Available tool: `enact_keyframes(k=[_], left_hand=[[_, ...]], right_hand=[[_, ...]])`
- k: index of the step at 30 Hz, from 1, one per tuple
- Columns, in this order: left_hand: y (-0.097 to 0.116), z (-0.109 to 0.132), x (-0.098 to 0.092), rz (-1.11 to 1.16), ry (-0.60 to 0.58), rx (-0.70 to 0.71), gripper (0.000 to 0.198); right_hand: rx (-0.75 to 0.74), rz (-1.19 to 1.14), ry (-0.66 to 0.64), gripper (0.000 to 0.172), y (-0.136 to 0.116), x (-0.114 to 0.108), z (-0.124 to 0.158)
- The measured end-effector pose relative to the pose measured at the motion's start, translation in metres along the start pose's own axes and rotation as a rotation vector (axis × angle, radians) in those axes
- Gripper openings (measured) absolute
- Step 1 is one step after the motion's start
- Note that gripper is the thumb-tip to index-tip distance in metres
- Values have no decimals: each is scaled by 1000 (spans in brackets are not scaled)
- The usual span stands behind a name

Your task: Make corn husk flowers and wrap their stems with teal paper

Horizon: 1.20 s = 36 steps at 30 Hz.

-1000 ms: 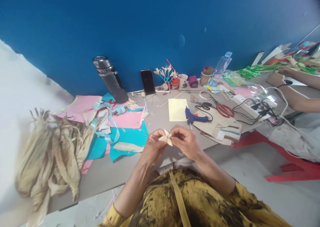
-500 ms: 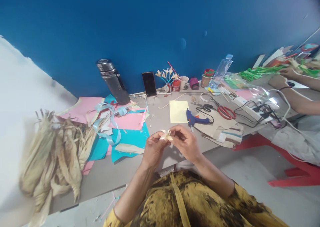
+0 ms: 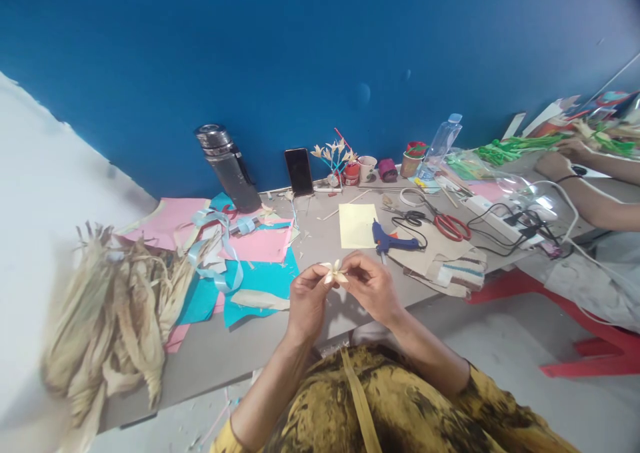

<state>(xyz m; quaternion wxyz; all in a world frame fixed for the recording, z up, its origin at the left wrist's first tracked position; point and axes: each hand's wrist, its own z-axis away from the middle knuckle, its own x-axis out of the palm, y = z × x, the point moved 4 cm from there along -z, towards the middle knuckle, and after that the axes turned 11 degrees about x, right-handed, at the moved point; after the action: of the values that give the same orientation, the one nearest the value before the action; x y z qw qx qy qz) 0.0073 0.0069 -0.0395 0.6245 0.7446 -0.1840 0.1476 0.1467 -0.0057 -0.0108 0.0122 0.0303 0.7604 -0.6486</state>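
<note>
- Head view, left hand (image 3: 309, 294): thumb and fingers pinching one side of a pale flower (image 3: 335, 274).
- Right hand (image 3: 373, 285): fingertips pinching its other side.
- Flower: held between both hands, above the table's (image 3: 230, 353) near edge; petals splayed. I judge them fragile: uneven pulling could tear one, a loosened pinch drop it.
- Blue glue gun (image 3: 395, 240): lying just beyond the right hand, beside a yellow sheet (image 3: 356, 226). I cannot tell if it is hot; a careless reach could mean a burn.
- Black cord (image 3: 424, 238): looped beside the gun; a snag could drag it.
</note>
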Motion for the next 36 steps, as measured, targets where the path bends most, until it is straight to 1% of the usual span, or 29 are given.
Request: enact_keyframes(k=[3,6,10,12,14,16,19,21,23,27,29,31,34,36], left_hand=[[-1,0,-1,-38,21,42,15],[0,0,-1,-136,62,92,16],[8,-3,1,-260,69,186,15],[13,-7,-1,-295,68,234,15],[19,-12,-8,-336,90,288,14],[28,-17,-19,-383,137,359,13],[40,-23,-35,-420,208,441,14],[44,-27,-41,-384,212,404,15],[42,-30,-41,-278,193,314,16],[30,-32,-31,43,152,124,27],[24,-31,-27,112,144,47,31],[21,-29,-28,43,160,55,30],[24,-25,-33,-222,184,187,20],[27,-22,-32,-367,161,279,13]], right_hand=[[11,9,1,17,0,1,-1],[32,-3,3,19,2,3,-3],[69,-12,-5,19,6,5,-6],[99,18,-5,18,9,2,-6],[103,72,9,16,12,-2,-4],[82,129,17,14,16,-8,0],[70,200,-16,16,24,-13,10],[52,238,-48,15,28,-12,15],[39,264,-79,14,30,-9,17],[20,282,-121,10,30,-1,15],[2,307,-141,9,30,2,13],[-9,337,-159,8,32,3,12],[-7,354,-167,8,34,1,12],[-6,334,-156,10,31,-2,9]])
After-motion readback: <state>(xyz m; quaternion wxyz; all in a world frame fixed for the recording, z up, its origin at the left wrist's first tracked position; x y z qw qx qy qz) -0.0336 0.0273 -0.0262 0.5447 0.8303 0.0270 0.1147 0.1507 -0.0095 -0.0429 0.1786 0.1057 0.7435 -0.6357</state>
